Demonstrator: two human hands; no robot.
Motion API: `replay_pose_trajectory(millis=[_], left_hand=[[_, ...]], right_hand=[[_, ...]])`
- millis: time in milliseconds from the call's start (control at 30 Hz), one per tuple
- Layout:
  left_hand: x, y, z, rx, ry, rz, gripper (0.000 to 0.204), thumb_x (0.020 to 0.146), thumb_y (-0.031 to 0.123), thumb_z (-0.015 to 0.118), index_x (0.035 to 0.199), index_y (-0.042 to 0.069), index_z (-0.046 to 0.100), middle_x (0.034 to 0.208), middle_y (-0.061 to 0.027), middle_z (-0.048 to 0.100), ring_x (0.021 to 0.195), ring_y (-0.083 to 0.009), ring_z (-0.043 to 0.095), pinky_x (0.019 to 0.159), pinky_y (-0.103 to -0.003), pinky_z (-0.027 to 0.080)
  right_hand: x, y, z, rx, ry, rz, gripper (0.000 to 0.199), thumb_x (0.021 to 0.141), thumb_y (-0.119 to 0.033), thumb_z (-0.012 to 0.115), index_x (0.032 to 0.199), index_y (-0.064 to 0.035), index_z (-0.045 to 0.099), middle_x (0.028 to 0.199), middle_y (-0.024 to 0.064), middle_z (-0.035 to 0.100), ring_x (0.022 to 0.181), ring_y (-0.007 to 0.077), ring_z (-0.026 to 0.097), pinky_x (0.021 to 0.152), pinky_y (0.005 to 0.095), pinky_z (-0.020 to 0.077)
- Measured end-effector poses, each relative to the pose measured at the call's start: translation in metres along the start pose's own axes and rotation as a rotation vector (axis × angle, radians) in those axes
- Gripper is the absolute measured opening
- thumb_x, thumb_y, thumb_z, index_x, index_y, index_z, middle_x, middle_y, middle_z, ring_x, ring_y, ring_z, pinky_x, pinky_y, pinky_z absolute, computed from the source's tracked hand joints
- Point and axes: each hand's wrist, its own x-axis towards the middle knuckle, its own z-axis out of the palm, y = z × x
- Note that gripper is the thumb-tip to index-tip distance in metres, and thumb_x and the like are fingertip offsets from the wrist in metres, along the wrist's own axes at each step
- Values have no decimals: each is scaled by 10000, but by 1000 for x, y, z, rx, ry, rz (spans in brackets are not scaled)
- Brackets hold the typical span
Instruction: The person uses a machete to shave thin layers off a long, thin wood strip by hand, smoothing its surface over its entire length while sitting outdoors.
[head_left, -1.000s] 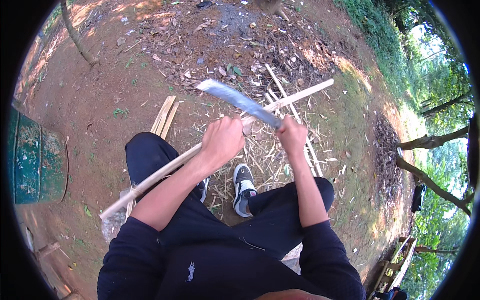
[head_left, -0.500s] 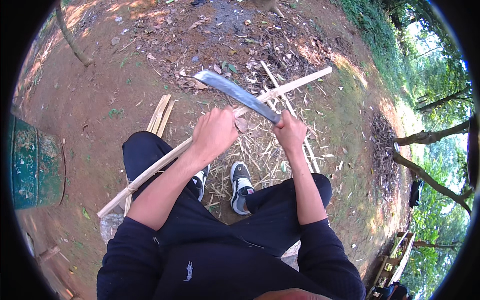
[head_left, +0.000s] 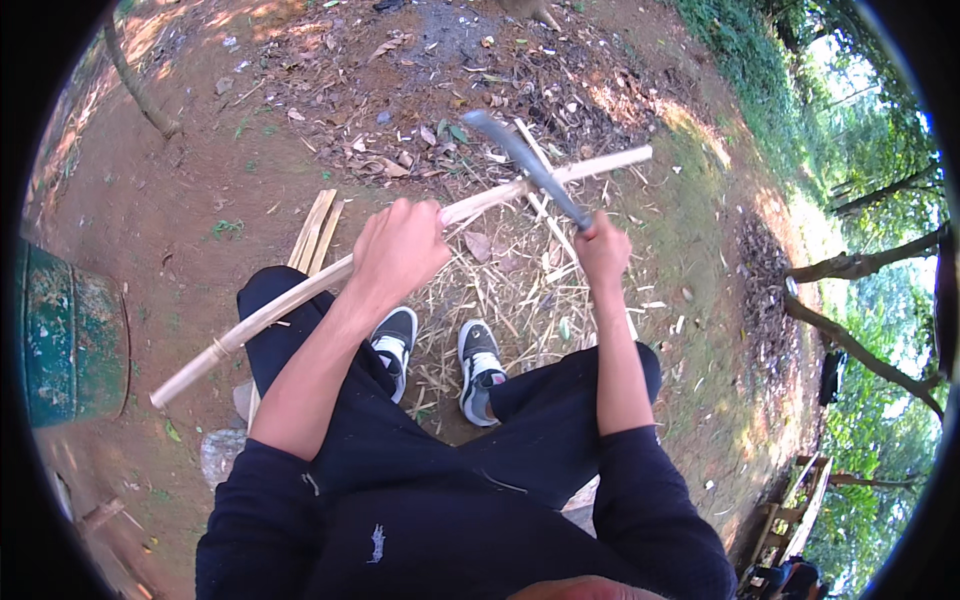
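Bare reddish ground (head_left: 180, 200) fills the view, littered with dry leaves and a bed of straw-like shavings (head_left: 520, 290) around the person's two dark sneakers (head_left: 440, 350). A green metal drum (head_left: 70, 335) stands at the left edge. Across the knees runs a long pale bamboo pole (head_left: 270, 310), slanting from lower left up to upper right. A few split bamboo slats (head_left: 318, 228) lie on the dirt just behind it. The left hand (head_left: 400, 250) is wrapped tight around the pole near its middle. The right hand (head_left: 603, 250) is clenched on the handle of a machete (head_left: 525, 165), blade tilted up-left and crossing the pole just beyond the left hand.
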Motion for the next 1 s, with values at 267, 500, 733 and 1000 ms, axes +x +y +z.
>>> replay_pose_trajectory(millis=[267,500,733,1000], left_hand=[[4,-11,-5,72,26,-44,182,791,131,628,860,-24,694,816,-270,672,814,-427,681,764,-502,538],[4,-5,-17,27,-22,-68,209,873,155,580,852,-19,694,769,-261,663,792,-422,673,758,-521,522],[7,-26,-9,151,35,-60,211,810,165,620,846,-26,700,840,-264,675,820,-406,681,761,-501,537],[11,-16,-20,43,-42,22,208,790,148,595,807,-32,698,812,-264,677,814,-417,683,789,-503,540]], right_hand=[[-9,-28,-2,-112,-119,79,114,773,-146,678,764,-82,584,555,113,614,466,278,619,462,411,515],[6,18,1,-92,-25,242,103,795,-150,660,742,-69,625,681,152,680,528,337,658,494,433,533],[-1,-13,0,-205,-260,299,155,849,-208,613,792,-67,646,683,166,684,625,374,678,613,512,549],[8,50,-6,-242,-102,377,180,857,-224,613,808,-56,657,687,179,682,652,367,693,619,500,556]])
